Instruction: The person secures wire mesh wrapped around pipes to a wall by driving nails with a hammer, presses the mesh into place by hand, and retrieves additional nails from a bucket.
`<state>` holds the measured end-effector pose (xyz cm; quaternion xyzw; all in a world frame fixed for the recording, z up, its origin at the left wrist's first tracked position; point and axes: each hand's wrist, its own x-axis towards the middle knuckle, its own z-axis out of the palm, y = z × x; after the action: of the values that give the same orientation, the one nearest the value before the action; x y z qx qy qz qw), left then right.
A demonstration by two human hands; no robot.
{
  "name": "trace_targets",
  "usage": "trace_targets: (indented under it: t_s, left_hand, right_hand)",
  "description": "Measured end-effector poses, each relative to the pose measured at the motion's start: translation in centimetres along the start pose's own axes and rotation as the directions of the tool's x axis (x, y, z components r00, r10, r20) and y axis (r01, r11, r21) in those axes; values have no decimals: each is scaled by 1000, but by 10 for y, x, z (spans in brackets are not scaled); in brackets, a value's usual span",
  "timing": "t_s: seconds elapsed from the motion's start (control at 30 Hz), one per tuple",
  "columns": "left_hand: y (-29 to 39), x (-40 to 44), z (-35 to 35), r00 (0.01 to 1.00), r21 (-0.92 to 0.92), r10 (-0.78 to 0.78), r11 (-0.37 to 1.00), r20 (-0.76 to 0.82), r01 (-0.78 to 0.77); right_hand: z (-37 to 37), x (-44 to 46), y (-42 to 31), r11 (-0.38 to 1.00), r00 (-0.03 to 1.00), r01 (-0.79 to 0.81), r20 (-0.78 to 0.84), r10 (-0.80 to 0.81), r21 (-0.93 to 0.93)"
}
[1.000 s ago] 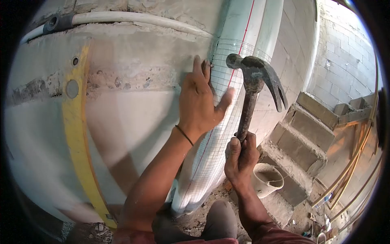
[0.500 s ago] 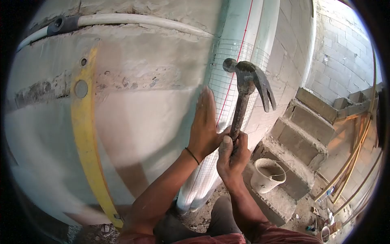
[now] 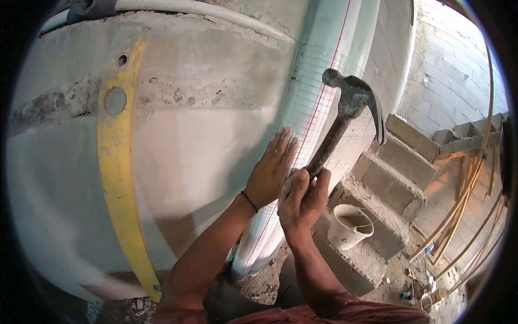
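My right hand [image 3: 303, 202] is closed around the handle of a claw hammer [image 3: 353, 100], whose dark head points up and away from me, claw to the right. Stretched fingers of my left hand [image 3: 271, 171] lie flat on wire mesh [image 3: 310, 67] just left of the handle; its thumb is partly hidden near my right hand. The mesh wraps the front of a tall pale pipe [image 3: 328, 29] standing in the wall corner. Down the length of the mesh runs a thin red line [image 3: 341, 33]. A second pale pipe [image 3: 368, 29] stands right beside the first.
A yellow level [image 3: 117, 178] leans against the plastered wall [image 3: 199, 140] at left. To the right, a dirty white bucket [image 3: 348, 232] sits on rough concrete steps [image 3: 396, 175]. Bent poles [image 3: 458, 216] and debris lie further right. A white conduit [image 3: 199, 9] crosses the upper wall.
The hammer's head has tilted over to the right, while my right hand shifted slightly left and down. My left hand has slid a little lower along the mesh. The view has shifted slightly.
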<state>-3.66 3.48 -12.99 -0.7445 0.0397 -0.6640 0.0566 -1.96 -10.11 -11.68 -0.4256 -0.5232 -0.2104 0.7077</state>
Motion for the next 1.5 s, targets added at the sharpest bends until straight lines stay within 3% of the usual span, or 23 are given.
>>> trace_targets:
  t_s: [0.07, 0.1, 0.13, 0.2, 0.4, 0.5, 0.63, 0.7, 0.73, 0.93, 1.0, 1.07, 1.2, 1.27, 1.33, 1.4, 1.47, 1.5]
  left_hand:
    - [-4, -2, -3, 998, -28, -3, 1000, 70, 5]
    - [-4, -1, -2, 998, -81, -11, 997, 68, 16]
    - [-2, -2, -3, 997, -85, -8, 996, 70, 14]
    - [-1, -1, -3, 985, -191, -160, 967, 60, 168]
    - [-14, -6, 6, 998, -188, -60, 980, 36, 66]
    - [-10, -6, 3, 986, -181, -137, 972, 95, 152]
    - [-6, -2, 0, 994, -181, -98, 978, 48, 105]
    - [-6, -3, 2, 996, -109, -78, 991, 41, 82]
    - [-8, -3, 2, 996, -107, -80, 991, 40, 84]
    - [-7, 2, 1, 995, -91, -88, 992, 49, 92]
    - [-6, 2, 0, 995, -88, -81, 992, 57, 86]
    - [-5, 3, -1, 996, -95, -80, 992, 50, 85]
    - [-8, 4, -1, 996, -90, -73, 993, 48, 77]
    - [-8, 5, 0, 999, -98, -45, 994, 18, 46]
    - [-7, 8, -2, 1000, -101, -17, 995, -13, 16]
    - [-4, 8, -2, 999, -144, -30, 989, -31, 25]
    - [-7, 9, -2, 999, -124, -33, 992, -24, 29]
    - [-6, 8, -1, 999, -108, -38, 994, -13, 36]
  right_hand:
    - [13, -1, -17, 993, 993, -120, -2, 120, 4]
    - [22, -2, -10, 984, 988, -153, -2, 154, 92]
    - [27, -2, -11, 991, 992, -125, -8, 126, 49]
    - [31, -2, -5, 995, 995, -99, 2, 99, 8]
    - [26, 1, -7, 995, 995, -100, -11, 100, -29]
    - [21, 10, 1, 992, 991, -116, 60, 118, -47]
    - [16, 12, -2, 980, 978, -197, 66, 198, -20]
    - [12, 8, -5, 992, 999, -40, 28, 44, -122]
    - [12, 8, -2, 992, 999, -40, 30, 44, -121]
    - [5, 15, -5, 973, 963, -205, 159, 219, -102]
    - [5, 12, 0, 987, 982, -139, 120, 148, -83]
    - [5, 7, 5, 987, 998, 46, 47, -39, -154]
    - [4, 19, 10, 987, 992, -33, 116, 51, -159]
    - [1, 25, 4, 984, 978, -153, 132, 164, -91]
    - [0, 23, -1, 984, 985, -130, 95, 142, -118]
    - [-4, 18, 4, 999, 998, -32, 46, 33, -27]
    - [-5, 21, 10, 1000, 998, -21, 60, 21, -5]
    - [-6, 27, 7, 993, 990, -50, 123, 63, -108]
